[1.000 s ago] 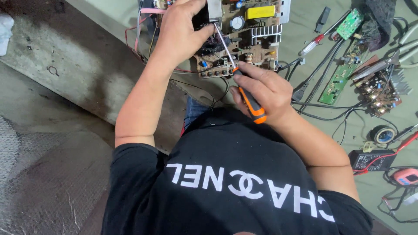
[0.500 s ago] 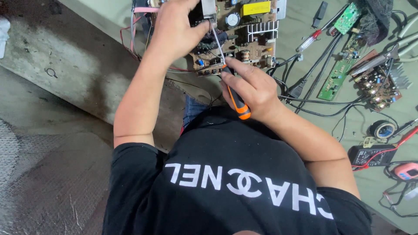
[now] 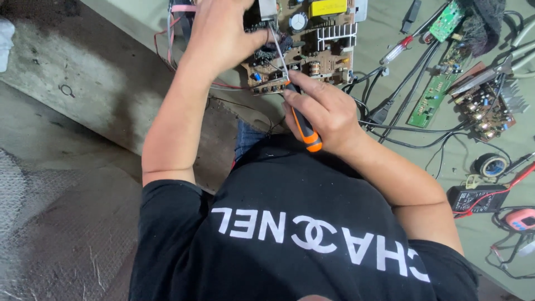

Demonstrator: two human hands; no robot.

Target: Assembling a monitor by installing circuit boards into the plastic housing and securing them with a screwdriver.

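The right hand (image 3: 326,114) has its grip closed around a screwdriver (image 3: 301,120) with an orange and black handle. The metal shaft runs up toward 11 o'clock and its tip lies on the brown circuit board (image 3: 312,53). The left hand (image 3: 220,33) has its grip closed on the left part of that board, thumb over the parts near the shaft, holding it tilted at the edge of the green tabletop (image 3: 390,83). The board sits at 12 o'clock from the person's chest, partly hidden by both hands.

On the board a yellow block (image 3: 329,7), a round silver-topped capacitor (image 3: 298,22) and a finned metal heat sink (image 3: 333,34) show between 12 and 1 o'clock of the screwdriver tip. Red wires (image 3: 173,33) hang at 9 o'clock of the left hand.

Black cables (image 3: 401,120) cross the tabletop at 3 o'clock of the right hand, just beside it. Farther out at 2 o'clock lie a narrow green circuit board (image 3: 429,100), a second brown board (image 3: 482,103) and a red-handled tool (image 3: 397,52). At 4 o'clock lie a roll of black tape (image 3: 492,165), a black adapter (image 3: 473,198) and a pink meter (image 3: 521,218).
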